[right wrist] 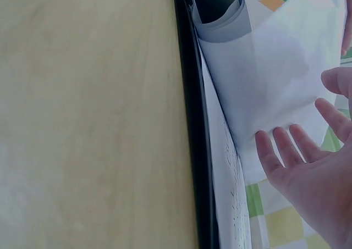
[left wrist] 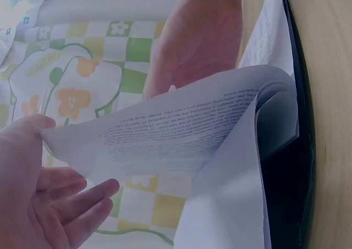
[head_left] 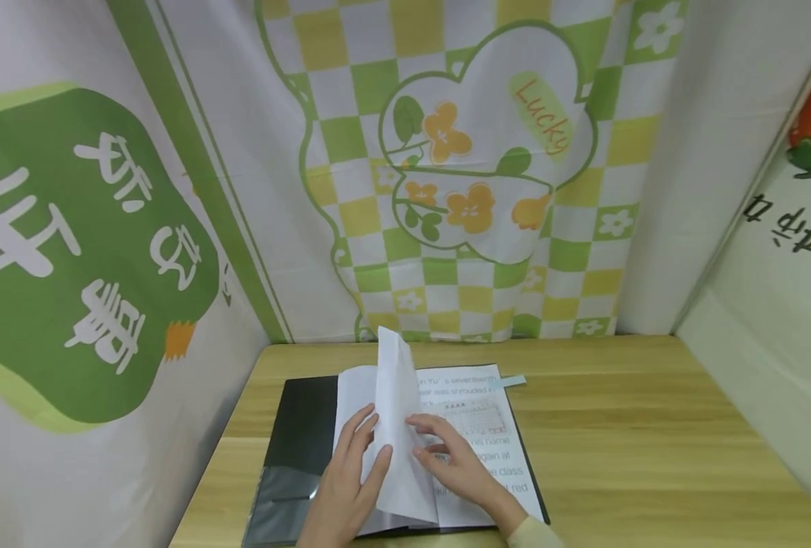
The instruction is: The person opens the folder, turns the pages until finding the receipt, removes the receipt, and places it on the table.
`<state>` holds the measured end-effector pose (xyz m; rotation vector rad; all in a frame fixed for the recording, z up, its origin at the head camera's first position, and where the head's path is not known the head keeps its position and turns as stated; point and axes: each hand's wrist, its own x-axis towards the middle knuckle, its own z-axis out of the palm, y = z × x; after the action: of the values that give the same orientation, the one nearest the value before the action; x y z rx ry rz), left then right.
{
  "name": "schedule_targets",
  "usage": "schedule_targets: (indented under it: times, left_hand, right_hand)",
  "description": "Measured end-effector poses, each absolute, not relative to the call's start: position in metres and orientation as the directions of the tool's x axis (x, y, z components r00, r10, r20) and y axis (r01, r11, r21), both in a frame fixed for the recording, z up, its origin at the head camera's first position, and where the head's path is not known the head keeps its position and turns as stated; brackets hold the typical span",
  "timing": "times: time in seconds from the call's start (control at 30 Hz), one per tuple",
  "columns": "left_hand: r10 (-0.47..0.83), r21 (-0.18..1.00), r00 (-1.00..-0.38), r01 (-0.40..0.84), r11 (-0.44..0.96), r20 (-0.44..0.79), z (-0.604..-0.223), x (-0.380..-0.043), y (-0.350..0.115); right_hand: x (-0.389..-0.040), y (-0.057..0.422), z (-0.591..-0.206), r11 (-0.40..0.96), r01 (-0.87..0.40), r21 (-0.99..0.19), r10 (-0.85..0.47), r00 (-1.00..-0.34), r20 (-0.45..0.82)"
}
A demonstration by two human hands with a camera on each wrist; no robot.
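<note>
An open folder (head_left: 302, 449) with a black cover lies flat on the table (head_left: 652, 457), near the front edge and left of its middle. From the folder's spine a single sheet (head_left: 398, 426) stands nearly upright, curling a little at its top.

The left hand (head_left: 346, 483) comes in from the folder's near edge, palm down, on the left side of the sheet. Its fingers (head_left: 360, 430) are straight and slightly spread, lying against the sheet's left face; the left wrist view shows the same relaxed fingers (left wrist: 82, 197) beside the curved paper, with the thumb at the paper's edge. Whether the thumb actually presses the sheet I cannot tell.

The right hand (head_left: 456, 464) reaches in from the folder's near right corner, its cream sleeve (head_left: 531, 533) just at the edge. It rests palm down on the printed right page (head_left: 494, 426), fingers loosely spread and gently bent, the fingertips (head_left: 422, 422) touching the sheet's right face. The right wrist view shows those fingers (right wrist: 286, 150) open, tips against the white paper, gripping nothing.

A pale blue tab (head_left: 512, 381) sticks out at the folder's far right corner.
</note>
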<state>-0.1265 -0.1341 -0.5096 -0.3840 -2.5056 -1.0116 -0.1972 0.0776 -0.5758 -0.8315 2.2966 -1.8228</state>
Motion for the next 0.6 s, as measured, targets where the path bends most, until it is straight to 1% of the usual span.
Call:
schedule_targets:
  times: [0.1,0.27,0.4,0.6]
  left_hand:
    - [0.092,0.578,-0.885,0.374,0.725,0.456,-0.508,-0.127,-0.135]
    - [0.145,0.498,-0.866,0.404,0.768,0.479,-0.509,-0.127,-0.140]
    - [0.180,0.468,-0.882,0.393,0.791,0.436,-0.511,-0.126,-0.145]
    - [0.183,0.446,-0.908,0.352,0.823,0.378,-0.517,-0.126,-0.152]
  right_hand:
    - [-0.197,0.078,-0.574,0.153,-0.338,-0.929,-0.464,-0.854,0.235]
    - [-0.198,0.079,-0.575,0.178,-0.343,-0.922,-0.470,-0.853,0.227]
    - [-0.200,0.081,-0.576,0.188,-0.361,-0.913,-0.473,-0.849,0.238]
    - [-0.201,0.083,-0.575,0.190,-0.364,-0.912,-0.468,-0.850,0.242]
